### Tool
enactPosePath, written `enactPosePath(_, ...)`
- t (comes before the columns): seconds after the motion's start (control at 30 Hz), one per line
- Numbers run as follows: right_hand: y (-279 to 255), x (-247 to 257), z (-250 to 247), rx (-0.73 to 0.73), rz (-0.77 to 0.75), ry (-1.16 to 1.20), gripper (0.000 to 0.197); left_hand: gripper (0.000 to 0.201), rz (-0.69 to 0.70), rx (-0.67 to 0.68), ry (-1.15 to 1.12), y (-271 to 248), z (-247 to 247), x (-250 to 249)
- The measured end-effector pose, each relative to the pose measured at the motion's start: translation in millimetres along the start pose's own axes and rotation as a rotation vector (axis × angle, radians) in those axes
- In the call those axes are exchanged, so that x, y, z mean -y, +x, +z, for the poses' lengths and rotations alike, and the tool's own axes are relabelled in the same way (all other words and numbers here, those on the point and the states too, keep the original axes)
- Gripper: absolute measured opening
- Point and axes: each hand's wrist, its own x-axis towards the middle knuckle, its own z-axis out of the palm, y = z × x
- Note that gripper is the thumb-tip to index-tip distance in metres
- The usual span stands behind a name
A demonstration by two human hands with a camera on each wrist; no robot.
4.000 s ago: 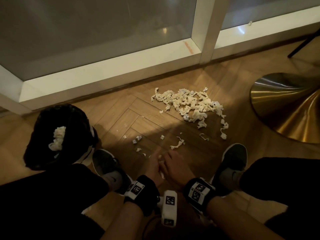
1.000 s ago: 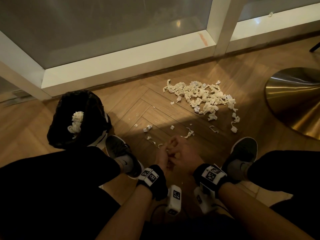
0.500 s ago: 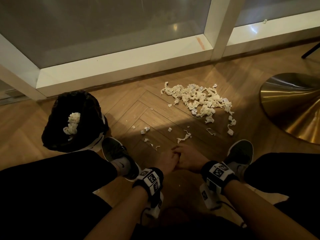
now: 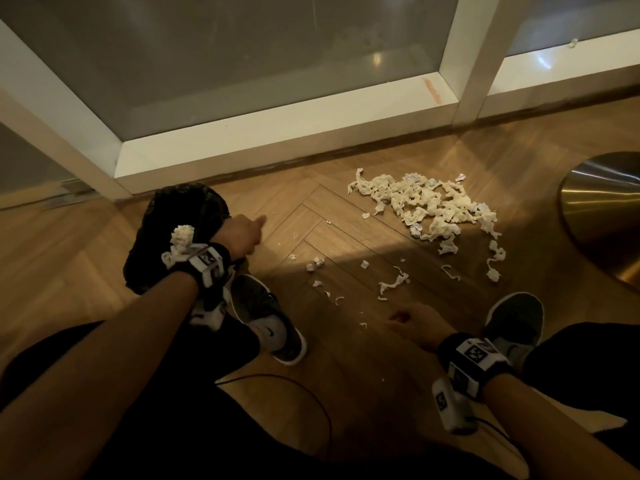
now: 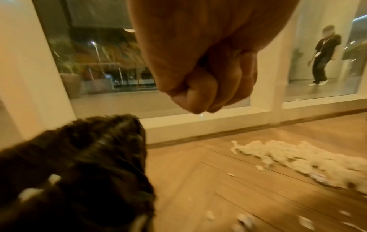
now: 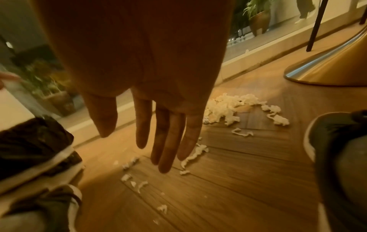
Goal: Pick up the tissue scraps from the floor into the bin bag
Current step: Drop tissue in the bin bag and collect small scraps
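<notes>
Two hands are in view, well apart. The left hand [image 4: 239,233] is over the right edge of the black bin bag [image 4: 187,209], its fingers [image 5: 200,92] curled into a tight fist; whether any tissue is inside the fist cannot be told, since nothing white shows between them in the left wrist view. The right hand [image 4: 419,323] hangs low over the floor [image 4: 346,358] between the person's two shoes, with its fingers [image 6: 168,141] straight, slightly spread and holding nothing.

Most of the scraps lie in one big pile [image 4: 429,209] on the wood floor, near the white window frame [image 4: 277,140] and left of a brass table base [image 4: 602,216]. Smaller bits [image 4: 393,284] are strewn between that pile and the right hand (one long twisted strip lies just beyond the fingertips in the right wrist view). Some tissue [image 4: 181,235] already sits in the bag's mouth, partly hidden by the left wrist band.

The bag stands on the floor beside the left shoe [image 4: 266,320], close to the window frame. The right shoe [image 4: 512,320] is by the right wrist.
</notes>
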Motion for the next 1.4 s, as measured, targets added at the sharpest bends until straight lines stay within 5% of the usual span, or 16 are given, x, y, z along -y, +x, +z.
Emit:
enactPosePath(0.1,4.8,-19.2,7.7,0.09,0.04,-0.116,0.027,0.05,-0.059,-0.14,-0.05,17.6,-53.8,29.7)
enactPosePath(0.27,16.5,-35.9,3.5,0.13,0.083,-0.124,0.011,0.049,-0.047,-0.054,0.22,24.8,-87.3,82.4)
enactPosePath(0.37,17.2,-37.5,0.5,0.114,0.131,-0.087,0.007,0.045,-0.148,-0.063,0.006,31.0,-93.4,121.3)
enactPosePath(0.43,18.5,-40.1,3.0,0.113,0.124,-0.121,0.034,0.043,-0.222,-0.071,-0.109,31.2,-93.4,139.8)
enactPosePath(0.5,19.7,-42.0,6.8,0.101,0.144,-0.091,0.02,0.036,-0.233,-0.069,-0.15,34.4,-90.2,154.0)
enactPosePath(0.57,28.7,-55.7,11.7,0.074,0.171,-0.08,0.005,0.035,-0.22,-0.056,-0.156,40.0,-87.0,162.8)
enactPosePath(0.77,36.8,-56.5,16.2,0.05,0.193,-0.068,0.01,0.045,-0.166,-0.026,0.017,46.5,-82.3,171.9)
enactPosePath(1.0,37.6,-55.6,19.5,0.084,0.215,-0.081,0.007,0.02,-0.012,-0.217,-0.179,38.5,-83.4,118.3)
enactPosePath(1.17,41.6,-51.8,20.3,0.066,0.289,0.007,0.022,0.025,0.123,0.079,-0.047,41.7,-46.5,41.4)
enactPosePath(1.27,48.9,-60.8,21.9,0.022,0.321,0.086,0.038,0.049,0.037,0.295,0.043,54.1,-4.8,14.0)
enactPosePath(1.4,60.5,-64.9,13.7,-0.028,0.341,0.039,0.048,0.049,-0.014,0.339,0.093,80.8,59.4,-2.3)
